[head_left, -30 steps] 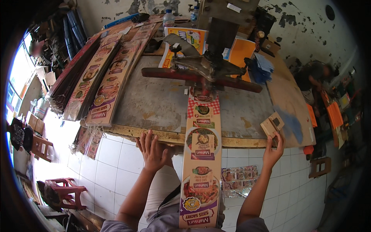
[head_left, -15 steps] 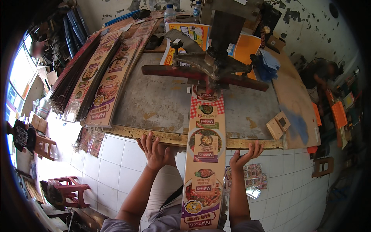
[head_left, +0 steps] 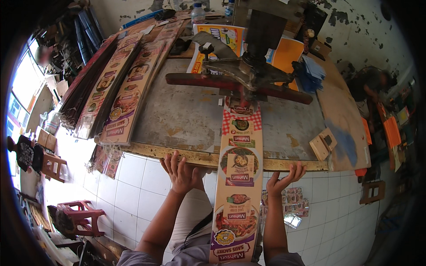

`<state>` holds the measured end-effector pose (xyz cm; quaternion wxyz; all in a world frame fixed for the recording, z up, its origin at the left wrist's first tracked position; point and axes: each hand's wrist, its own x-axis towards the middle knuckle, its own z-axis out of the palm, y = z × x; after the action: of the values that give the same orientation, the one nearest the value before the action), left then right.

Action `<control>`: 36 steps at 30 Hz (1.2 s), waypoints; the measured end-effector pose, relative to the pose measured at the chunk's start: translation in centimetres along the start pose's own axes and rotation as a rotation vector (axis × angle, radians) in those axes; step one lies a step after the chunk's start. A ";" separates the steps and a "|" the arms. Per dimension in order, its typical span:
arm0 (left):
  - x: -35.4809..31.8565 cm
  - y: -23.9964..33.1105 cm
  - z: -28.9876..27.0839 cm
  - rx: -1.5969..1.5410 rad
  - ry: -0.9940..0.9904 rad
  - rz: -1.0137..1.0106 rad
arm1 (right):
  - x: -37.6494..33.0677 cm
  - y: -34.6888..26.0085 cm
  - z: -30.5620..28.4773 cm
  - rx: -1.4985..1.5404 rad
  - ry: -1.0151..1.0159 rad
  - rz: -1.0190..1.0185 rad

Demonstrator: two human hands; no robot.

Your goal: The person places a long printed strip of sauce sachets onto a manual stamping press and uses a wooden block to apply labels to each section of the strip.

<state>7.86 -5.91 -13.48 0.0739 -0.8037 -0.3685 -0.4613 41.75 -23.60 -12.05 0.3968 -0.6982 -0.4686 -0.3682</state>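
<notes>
A long printed cardboard strip [head_left: 240, 188], cream with food pictures, runs from under the press toward my body and hangs past the table's front edge. Its far end lies beneath the dark press head [head_left: 252, 71], beside the red crossbar [head_left: 199, 81]. My left hand [head_left: 181, 174] rests at the worn front edge of the table [head_left: 146, 150], left of the strip, fingers spread. To the strip's right, my right hand [head_left: 285, 179] touches the same edge with thumb and fingers apart. Neither hand holds anything.
Stacks of similar printed strips [head_left: 128, 104] lie on the table's left side. A small wooden block [head_left: 322, 144] sits near the right front corner. Colourful printed sheets [head_left: 284, 57] and plastic bottles [head_left: 198, 14] are behind the press. A red stool [head_left: 80, 217] stands on the floor; another person [head_left: 370, 86] is at right.
The whole view has shifted slightly to the right. My hands stay at the table edge and the strip keeps its place under the press.
</notes>
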 end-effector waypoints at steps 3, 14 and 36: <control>-0.1 -0.1 0.0 0.004 -0.004 0.003 | -0.1 0.0 0.1 -0.012 0.001 -0.004; -0.1 -0.1 0.2 0.006 0.016 0.015 | -0.2 0.2 0.1 -0.054 -0.006 -0.014; -0.3 -0.4 0.7 0.000 0.044 0.025 | -0.6 0.5 0.5 -0.029 0.020 0.005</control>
<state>7.97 -5.48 -14.22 0.0878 -0.7979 -0.3567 -0.4780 42.11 -23.51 -12.90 0.3920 -0.7013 -0.4575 -0.3809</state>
